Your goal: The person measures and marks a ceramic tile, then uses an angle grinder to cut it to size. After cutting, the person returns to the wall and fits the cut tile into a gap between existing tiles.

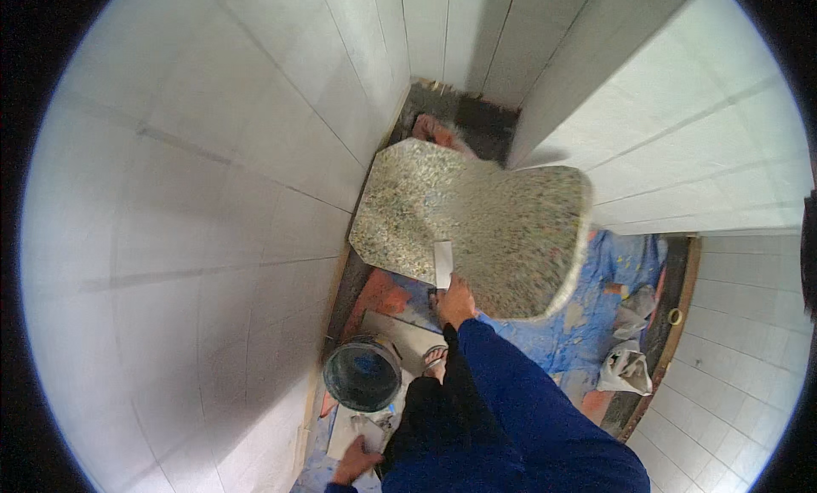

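My right hand (pixel 455 303) reaches forward and is closed around the lower end of a small white rectangular strip (pixel 443 264). That strip stands out against a large speckled slab (pixel 400 208), which looks like bonded foam; its right side is smeared by motion. Low on the left, my left hand (pixel 357 463) has its fingers against a pale flat piece (pixel 368 433), whose kind I cannot make out. A dark bucket (pixel 363 374) stands just beyond my left hand, with grey smears inside.
White tiled walls rise on the left (pixel 196 237) and right (pixel 698 127). Blue sheeting (pixel 553 344) covers part of the floor. A white bag (pixel 626 369) and a roll of tape (pixel 675 317) lie along the right side. My sandalled foot (pixel 435 361) is beside the bucket.
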Action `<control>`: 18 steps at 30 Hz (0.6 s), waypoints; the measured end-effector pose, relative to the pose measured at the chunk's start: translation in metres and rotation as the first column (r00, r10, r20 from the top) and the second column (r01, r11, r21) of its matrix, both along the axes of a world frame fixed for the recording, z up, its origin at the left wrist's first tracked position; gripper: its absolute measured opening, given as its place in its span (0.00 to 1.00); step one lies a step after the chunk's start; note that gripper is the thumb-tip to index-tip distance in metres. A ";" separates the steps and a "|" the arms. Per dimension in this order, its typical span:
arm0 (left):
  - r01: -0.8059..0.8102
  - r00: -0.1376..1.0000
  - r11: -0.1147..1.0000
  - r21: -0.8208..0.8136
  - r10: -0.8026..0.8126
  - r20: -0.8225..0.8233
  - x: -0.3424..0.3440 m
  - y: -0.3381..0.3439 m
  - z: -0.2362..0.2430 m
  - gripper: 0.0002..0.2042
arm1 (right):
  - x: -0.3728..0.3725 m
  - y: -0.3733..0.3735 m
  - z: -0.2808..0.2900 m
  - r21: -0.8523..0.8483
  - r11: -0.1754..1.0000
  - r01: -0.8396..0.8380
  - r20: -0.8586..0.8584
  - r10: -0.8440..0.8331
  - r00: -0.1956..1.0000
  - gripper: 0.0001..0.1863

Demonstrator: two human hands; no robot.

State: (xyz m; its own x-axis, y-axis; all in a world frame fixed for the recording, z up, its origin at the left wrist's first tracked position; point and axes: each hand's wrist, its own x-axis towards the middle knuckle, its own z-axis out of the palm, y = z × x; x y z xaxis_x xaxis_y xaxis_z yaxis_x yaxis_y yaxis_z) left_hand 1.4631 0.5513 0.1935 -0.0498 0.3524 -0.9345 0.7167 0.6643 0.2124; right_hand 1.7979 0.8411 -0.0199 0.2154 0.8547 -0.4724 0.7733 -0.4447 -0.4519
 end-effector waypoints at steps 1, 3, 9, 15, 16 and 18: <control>0.005 1.000 0.984 -0.178 -0.002 0.016 0.001 0.000 -0.004 0.52 | -0.005 0.019 -0.021 -0.031 0.999 0.018 0.042 -0.017 0.999 0.31; 0.060 0.989 0.954 -0.295 -0.097 -0.112 0.001 -0.009 0.003 0.49 | -0.009 0.053 -0.057 -0.056 0.996 0.074 0.150 -0.065 0.987 0.32; -0.028 0.972 0.970 0.241 0.082 -0.220 -0.002 0.020 0.057 0.29 | -0.007 0.105 -0.108 -0.262 0.952 0.157 0.243 -0.093 0.966 0.33; -0.316 0.906 0.902 0.295 0.379 -0.187 0.035 0.255 0.170 0.34 | 0.028 0.122 -0.021 -0.118 0.963 0.244 -0.053 -0.251 0.966 0.21; -0.106 0.906 0.808 0.579 0.318 -0.279 0.057 0.291 0.188 0.30 | 0.039 0.134 0.007 -0.034 0.969 0.246 -0.068 -0.248 0.966 0.21; -0.175 0.965 0.560 0.810 0.259 0.030 0.085 0.370 0.212 0.30 | 0.057 0.156 0.075 0.101 0.967 0.236 -0.157 -0.219 0.963 0.16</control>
